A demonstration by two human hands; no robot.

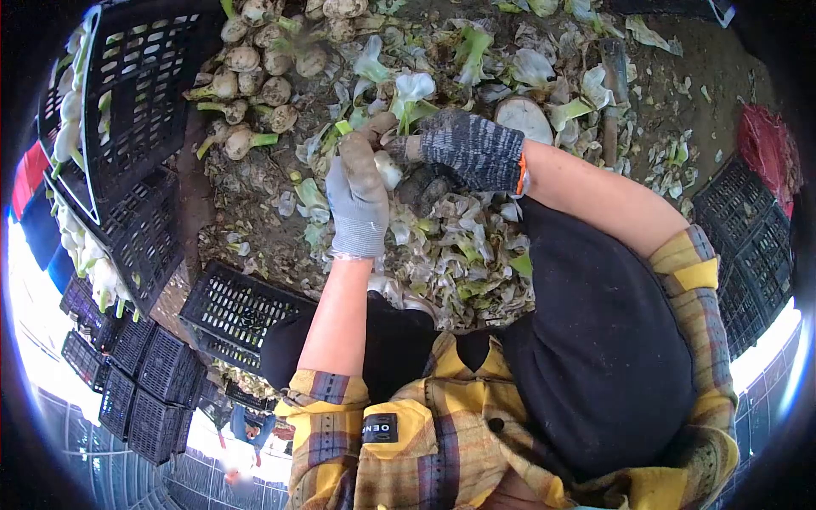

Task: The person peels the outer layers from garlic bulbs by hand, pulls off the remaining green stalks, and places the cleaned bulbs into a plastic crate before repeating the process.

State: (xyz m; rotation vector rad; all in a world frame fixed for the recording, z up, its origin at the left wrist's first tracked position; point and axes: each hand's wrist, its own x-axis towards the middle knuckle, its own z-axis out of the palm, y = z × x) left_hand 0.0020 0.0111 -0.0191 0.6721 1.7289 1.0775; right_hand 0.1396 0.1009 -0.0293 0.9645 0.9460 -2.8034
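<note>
A pale onion [388, 170] sits between my two gloved hands, mostly covered by fingers. My left hand [357, 191], in a grey glove with a dirt-stained palm side, is closed around it. A short cut green stem [343, 127] pokes out by the left fingertips. From the right, my right hand [459, 146], in a dark speckled knit glove, reaches in with fingers pinched against the onion; what they grip is hidden. A white-and-green leaf piece [414, 92] lies just beyond the hands. Peeled skins [467, 246] cover the ground below them.
Unpeeled onions [255, 72] with soil on them are heaped at the upper left. Black crates [140, 93] stand left, with peeled white onions [72, 127] showing. Another black crate [242, 306] is near my left knee. A long-handled tool [612, 93] lies right; stacked crates [744, 229] stand farther right.
</note>
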